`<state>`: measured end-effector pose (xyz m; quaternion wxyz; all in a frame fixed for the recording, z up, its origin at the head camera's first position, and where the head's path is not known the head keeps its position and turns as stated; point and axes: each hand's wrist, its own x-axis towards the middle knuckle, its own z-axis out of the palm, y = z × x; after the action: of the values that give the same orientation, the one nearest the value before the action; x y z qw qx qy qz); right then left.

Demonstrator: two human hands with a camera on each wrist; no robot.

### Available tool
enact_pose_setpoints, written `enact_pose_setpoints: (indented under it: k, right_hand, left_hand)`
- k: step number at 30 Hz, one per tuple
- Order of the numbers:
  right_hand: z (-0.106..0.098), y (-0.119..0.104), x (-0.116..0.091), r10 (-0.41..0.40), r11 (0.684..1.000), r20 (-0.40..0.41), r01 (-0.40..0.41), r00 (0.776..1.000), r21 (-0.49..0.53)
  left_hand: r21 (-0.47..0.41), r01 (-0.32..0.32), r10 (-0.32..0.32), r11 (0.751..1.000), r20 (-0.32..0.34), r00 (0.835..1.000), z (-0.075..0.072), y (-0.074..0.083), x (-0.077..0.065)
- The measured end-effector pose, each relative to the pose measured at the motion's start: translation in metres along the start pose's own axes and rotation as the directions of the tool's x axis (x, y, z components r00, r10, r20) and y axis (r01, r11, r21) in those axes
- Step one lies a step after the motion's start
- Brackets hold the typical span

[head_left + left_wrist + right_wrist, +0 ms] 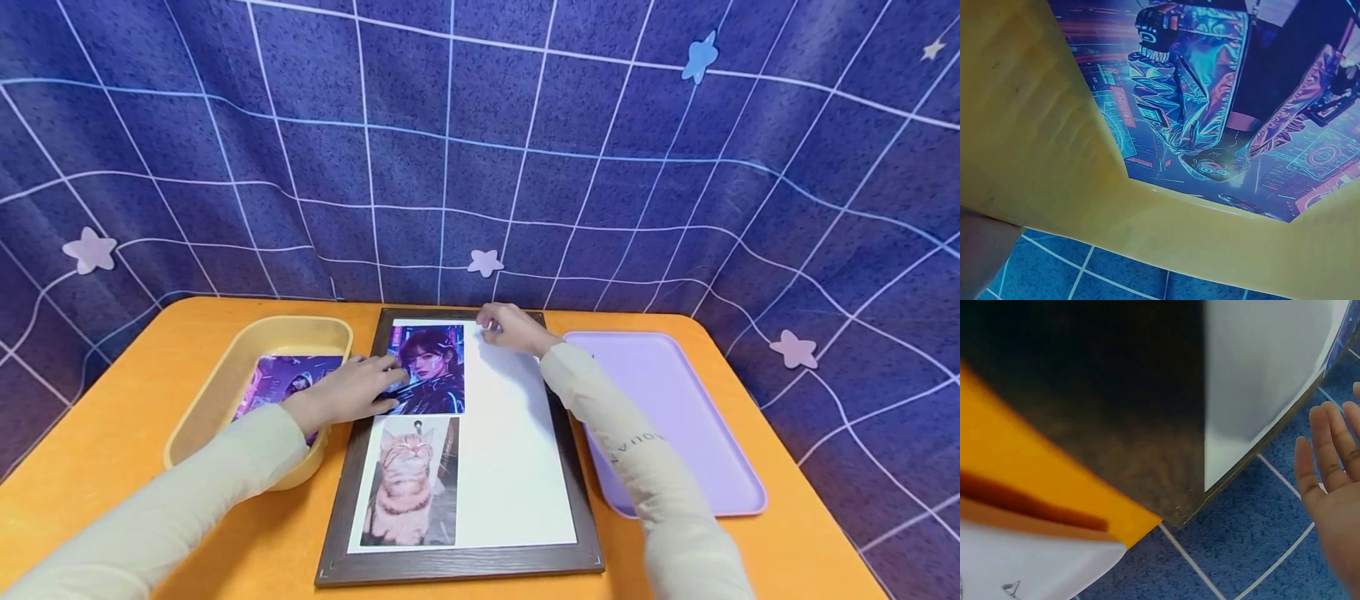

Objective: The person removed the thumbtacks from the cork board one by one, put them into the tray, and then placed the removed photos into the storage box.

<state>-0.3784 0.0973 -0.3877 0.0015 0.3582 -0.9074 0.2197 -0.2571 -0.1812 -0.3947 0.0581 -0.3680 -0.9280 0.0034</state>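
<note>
A white board (513, 475) in a dark frame (457, 567) lies on the orange table. My left hand (352, 389) reaches across the frame's left side, its fingers resting on the left edge of a purple-blue portrait picture (438, 379) at the board's upper left. Below that picture lies a cat picture (405, 496), with a small dark pin-like thing (417, 426) at its top. My right hand (517, 327) hovers by the board's top edge, right of the portrait. In the right wrist view its fingers (1322, 440) are loosely extended, and no held object shows.
Left of the board stands a yellow tub (191, 408), containing another purple picture (1197, 94). A lilac tray (675, 417) lies on the right, partly under my right sleeve (637, 442). Behind the orange table (75, 467) hangs a blue gridded curtain (420, 167) with stars.
</note>
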Motion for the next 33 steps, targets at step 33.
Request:
enact_pose_setpoints:
  k: [33]
  right_hand:
    - [0.019,-0.019,0.037,0.144,0.99,0.084,-0.143,0.986,-0.018]
  left_hand:
    - [-0.013,0.001,-0.001,1.0,0.002,1.0,0.001,-0.001,0.0]
